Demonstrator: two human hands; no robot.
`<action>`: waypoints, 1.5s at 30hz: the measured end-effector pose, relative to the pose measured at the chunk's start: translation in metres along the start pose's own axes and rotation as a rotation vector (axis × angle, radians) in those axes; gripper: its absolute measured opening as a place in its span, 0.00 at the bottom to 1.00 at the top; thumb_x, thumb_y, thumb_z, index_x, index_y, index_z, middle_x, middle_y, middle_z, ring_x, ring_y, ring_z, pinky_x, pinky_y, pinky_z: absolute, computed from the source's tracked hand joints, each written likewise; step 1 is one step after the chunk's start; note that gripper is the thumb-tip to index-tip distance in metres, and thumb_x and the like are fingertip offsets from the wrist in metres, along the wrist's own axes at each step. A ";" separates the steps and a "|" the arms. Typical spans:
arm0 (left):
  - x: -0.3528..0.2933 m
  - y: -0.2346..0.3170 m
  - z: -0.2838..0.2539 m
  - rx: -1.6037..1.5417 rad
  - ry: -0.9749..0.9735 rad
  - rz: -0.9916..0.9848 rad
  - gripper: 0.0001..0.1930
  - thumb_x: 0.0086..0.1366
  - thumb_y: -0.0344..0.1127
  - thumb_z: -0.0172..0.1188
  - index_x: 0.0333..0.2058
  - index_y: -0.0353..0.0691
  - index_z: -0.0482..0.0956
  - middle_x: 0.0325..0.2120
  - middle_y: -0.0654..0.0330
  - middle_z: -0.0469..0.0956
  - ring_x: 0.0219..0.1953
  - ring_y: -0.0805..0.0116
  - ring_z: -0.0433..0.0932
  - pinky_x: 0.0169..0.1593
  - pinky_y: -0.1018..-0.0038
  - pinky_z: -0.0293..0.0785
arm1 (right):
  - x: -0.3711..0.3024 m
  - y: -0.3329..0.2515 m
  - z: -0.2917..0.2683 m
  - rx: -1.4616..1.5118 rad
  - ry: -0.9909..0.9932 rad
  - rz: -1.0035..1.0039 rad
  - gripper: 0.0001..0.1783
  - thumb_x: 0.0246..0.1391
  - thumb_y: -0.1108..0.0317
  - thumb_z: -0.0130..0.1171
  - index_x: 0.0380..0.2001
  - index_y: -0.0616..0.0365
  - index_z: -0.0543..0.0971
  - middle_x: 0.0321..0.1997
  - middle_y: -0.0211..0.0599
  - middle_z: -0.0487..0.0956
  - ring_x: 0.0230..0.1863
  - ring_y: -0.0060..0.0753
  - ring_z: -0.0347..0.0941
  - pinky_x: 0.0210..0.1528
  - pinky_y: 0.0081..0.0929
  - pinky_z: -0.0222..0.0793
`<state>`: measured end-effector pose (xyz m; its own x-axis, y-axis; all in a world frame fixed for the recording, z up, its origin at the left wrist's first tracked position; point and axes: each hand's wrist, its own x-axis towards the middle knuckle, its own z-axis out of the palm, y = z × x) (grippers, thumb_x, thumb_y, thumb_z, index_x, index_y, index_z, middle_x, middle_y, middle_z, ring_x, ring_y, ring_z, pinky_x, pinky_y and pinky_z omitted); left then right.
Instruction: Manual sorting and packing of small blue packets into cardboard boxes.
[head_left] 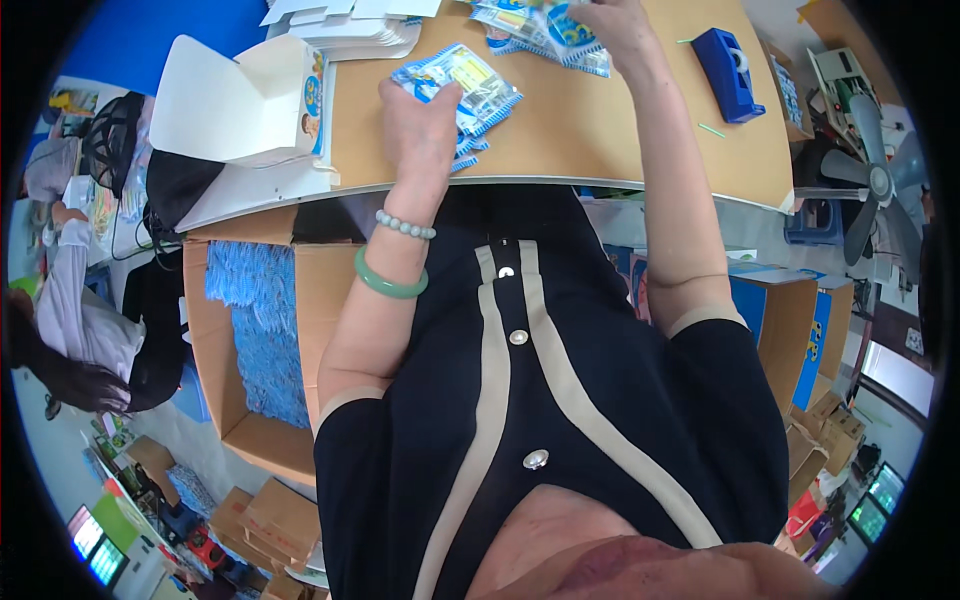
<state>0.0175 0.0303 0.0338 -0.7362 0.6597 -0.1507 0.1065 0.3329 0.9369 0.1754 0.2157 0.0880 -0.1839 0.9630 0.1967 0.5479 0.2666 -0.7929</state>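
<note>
My left hand (420, 130) is closed on a small stack of blue-and-white plastic packets (482, 88) near the table's front edge. Its thumb presses on the top of the stack, and the packets fan out unevenly. Farther off and to the right, my right hand (624, 38) pinches the edge of a similar packet (568, 32) above a loose pile of packets (590, 62). Part of that hand is cut off by the top of the picture. To the left of my left hand stands an open white carton (235, 105) with a printed side.
Folded white cartons (370, 38) are stacked at the back left of the brown table (590, 130). A blue tape dispenser (726, 76) stands at the right. Below left, a cardboard box (215, 370) holds many blue packets. A fan (876, 180) is at the right; another person (85, 300) sits at the left.
</note>
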 end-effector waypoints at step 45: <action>0.020 0.012 0.014 -0.060 -0.089 0.162 0.36 0.47 0.39 0.71 0.48 0.24 0.64 0.41 0.43 0.77 0.42 0.56 0.79 0.46 0.67 0.75 | -0.135 -0.008 0.035 0.084 -0.448 -0.156 0.29 0.52 0.52 0.59 0.51 0.60 0.74 0.55 0.49 0.73 0.57 0.51 0.67 0.57 0.39 0.65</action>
<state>0.0132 0.0567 0.0381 -0.6508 0.7589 -0.0214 0.1763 0.1785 0.9680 0.1671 0.0819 0.0479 -0.6024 0.7956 0.0643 0.4211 0.3852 -0.8212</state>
